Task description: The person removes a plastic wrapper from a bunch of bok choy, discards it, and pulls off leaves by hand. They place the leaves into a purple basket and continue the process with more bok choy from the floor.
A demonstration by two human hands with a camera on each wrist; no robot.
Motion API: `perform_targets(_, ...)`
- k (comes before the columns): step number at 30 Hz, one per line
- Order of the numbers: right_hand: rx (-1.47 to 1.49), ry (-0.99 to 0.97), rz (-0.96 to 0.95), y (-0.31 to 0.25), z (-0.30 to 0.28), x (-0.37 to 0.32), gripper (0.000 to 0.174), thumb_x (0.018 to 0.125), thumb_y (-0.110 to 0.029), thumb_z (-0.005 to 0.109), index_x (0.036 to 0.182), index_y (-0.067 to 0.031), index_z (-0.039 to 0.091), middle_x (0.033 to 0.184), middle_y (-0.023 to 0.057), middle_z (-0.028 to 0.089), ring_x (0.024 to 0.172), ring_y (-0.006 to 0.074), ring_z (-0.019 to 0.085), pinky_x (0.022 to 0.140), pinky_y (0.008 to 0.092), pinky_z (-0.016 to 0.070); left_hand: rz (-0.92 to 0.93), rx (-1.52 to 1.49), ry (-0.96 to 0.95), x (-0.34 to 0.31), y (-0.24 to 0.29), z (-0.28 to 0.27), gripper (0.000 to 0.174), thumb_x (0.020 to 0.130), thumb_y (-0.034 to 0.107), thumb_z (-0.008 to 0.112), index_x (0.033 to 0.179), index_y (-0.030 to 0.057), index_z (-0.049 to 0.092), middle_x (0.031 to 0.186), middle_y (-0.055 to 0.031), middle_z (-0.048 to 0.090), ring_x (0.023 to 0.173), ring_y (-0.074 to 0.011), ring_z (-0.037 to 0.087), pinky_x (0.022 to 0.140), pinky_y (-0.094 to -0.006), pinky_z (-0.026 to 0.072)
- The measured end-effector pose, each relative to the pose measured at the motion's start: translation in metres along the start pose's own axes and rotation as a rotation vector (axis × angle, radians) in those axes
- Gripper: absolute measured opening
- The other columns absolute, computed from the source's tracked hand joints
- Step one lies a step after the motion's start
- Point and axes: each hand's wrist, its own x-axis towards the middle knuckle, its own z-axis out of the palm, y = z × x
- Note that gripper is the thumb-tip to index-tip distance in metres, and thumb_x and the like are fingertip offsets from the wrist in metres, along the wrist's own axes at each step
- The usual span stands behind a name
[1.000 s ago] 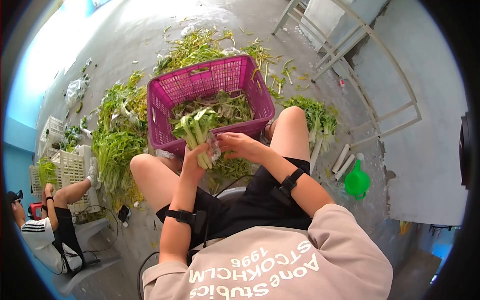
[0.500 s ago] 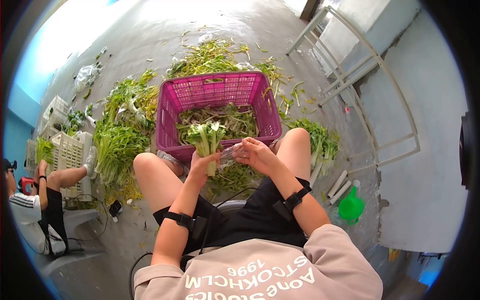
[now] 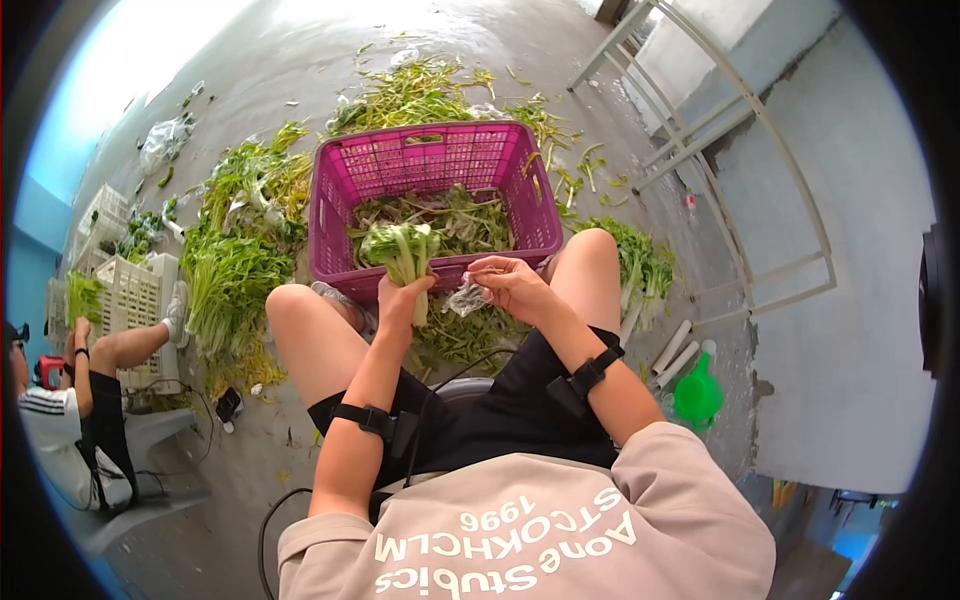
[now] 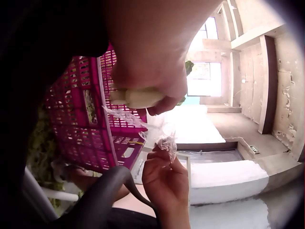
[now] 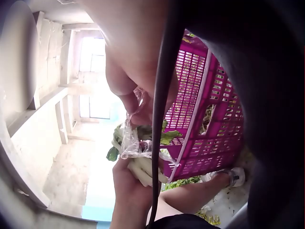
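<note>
The grey floor (image 3: 300,80) spreads widest, running out into glare at the top left. At the left edge another person (image 3: 58,425) sits, head partly cut off by the lens's dark border. The pink crate (image 3: 405,165) stands before my knees; its near bottom edge is hidden behind my hands and the leaves. To its left lies a pile of leafy greens (image 3: 238,275), and inside it a heap of limp leaves (image 3: 470,222), its depth hard to judge.

My bunch of greens (image 3: 403,250) is upright at the crate's near rim, leaves up, pale stalk ends below my grip. My left hand (image 3: 402,300) has its fingers curled round the stalks — some hidden behind them. My right hand (image 3: 520,287), just beside, pinches a crumpled clear plastic (image 3: 467,299) between thumb and fingers; I cannot tell whether its loose end touches the stalks.
</note>
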Motion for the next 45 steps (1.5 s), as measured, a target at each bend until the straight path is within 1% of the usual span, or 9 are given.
perform_targets(3,0.015,0.002,-0.038,-0.001,0.0,0.001,0.02,0.092,-0.004,0.067,0.111,-0.0002,0.068,0.106,0.0127,0.072,0.076,0.0095,0.065,0.066,0.023,0.0542,0.02,0.017,0.012,0.004,0.005,-0.003,0.023,0.079,0.004,0.073,0.101,0.0009,0.068,0.092,-0.0067,0.072,0.086,-0.0147,0.065,0.081,-0.0297,0.0472)
perform_targets(8,-0.127,-0.02,-0.007,0.005,0.001,0.001,0.023,0.09,-0.002,0.067,0.114,-0.0015,0.067,0.103,0.0086,0.072,0.074,0.0082,0.063,0.064,0.022,0.0515,-0.092,-0.176,-0.222,-0.007,0.008,0.001,0.03,0.082,0.007,0.074,0.11,0.0008,0.065,0.093,-0.0068,0.071,0.084,-0.0151,0.065,0.075,-0.029,0.0499)
perform_targets(15,-0.444,0.062,-0.079,0.006,0.009,0.003,0.024,0.087,-0.007,0.073,0.11,-0.0044,0.064,0.09,0.0012,0.065,0.068,0.0079,0.06,0.062,0.0237,0.0502,-0.111,-0.178,-0.302,-0.008,-0.006,0.013,0.028,0.082,0.004,0.073,0.109,0.0016,0.064,0.09,-0.0045,0.068,0.076,-0.0149,0.065,0.068,-0.0286,0.0526)
perform_targets(20,-0.334,0.128,-0.067,0.013,0.007,0.006,0.039,0.085,-0.009,0.076,0.12,-0.0012,0.06,0.085,0.0021,0.064,0.068,0.0087,0.058,0.059,0.0246,0.0463,-0.072,-0.194,-0.224,-0.001,-0.011,0.009,0.027,0.081,0.004,0.074,0.106,0.0005,0.065,0.087,-0.0071,0.069,0.073,-0.0153,0.065,0.064,-0.0275,0.0499)
perform_targets(27,-0.371,0.129,-0.012,0.007,0.013,0.005,0.04,0.083,-0.011,0.078,0.117,0.0011,0.061,0.092,0.004,0.069,0.066,0.0064,0.054,0.055,0.0215,0.0411,0.022,-0.103,-0.291,-0.003,-0.007,0.008,0.031,0.078,0.005,0.078,0.106,0.0004,0.067,0.091,-0.0044,0.069,0.077,-0.0138,0.064,0.07,-0.0283,0.0501)
perform_targets(33,-0.385,0.143,-0.042,0.014,0.012,0.008,0.043,0.081,-0.017,0.081,0.117,-0.0008,0.063,0.095,0.0038,0.07,0.066,0.0056,0.054,0.055,0.0204,0.0411,-0.047,-0.038,-0.235,-0.007,-0.007,0.01,0.028,0.077,0.003,0.077,0.103,0.0024,0.066,0.091,-0.0034,0.068,0.079,-0.0131,0.063,0.071,-0.0282,0.049)
perform_targets(38,-0.355,0.203,0.028,0.007,0.013,0.005,0.037,0.082,-0.027,0.082,0.108,-0.0036,0.069,0.091,0.0024,0.07,0.063,0.0037,0.053,0.052,0.0218,0.0407,-0.05,-0.114,-0.128,-0.003,-0.007,0.01,0.03,0.077,0.002,0.077,0.104,0.0028,0.065,0.088,-0.0034,0.067,0.078,-0.0136,0.063,0.07,-0.0285,0.0491)
perform_targets(40,-0.455,0.129,0.168,0.01,0.009,0.006,0.03,0.083,-0.03,0.081,0.097,-0.0052,0.073,0.083,0.0009,0.069,0.061,0.0032,0.052,0.051,0.0215,0.0399,-0.036,-0.162,-0.113,-0.003,-0.006,0.011,0.031,0.077,0.002,0.077,0.105,0.0029,0.065,0.087,-0.0035,0.067,0.077,-0.0138,0.063,0.069,-0.0286,0.0491)
perform_targets(45,-0.485,0.083,0.124,0.011,0.0,0.003,0.016,0.085,-0.023,0.079,0.085,-0.0087,0.071,0.07,-0.0052,0.059,0.063,0.0045,0.053,0.056,0.0219,0.0422,-0.046,-0.2,-0.156,-0.001,-0.003,0.011,0.024,0.081,0.002,0.074,0.102,0.0021,0.063,0.085,-0.0038,0.064,0.07,-0.0145,0.062,0.064,-0.0293,0.0487)
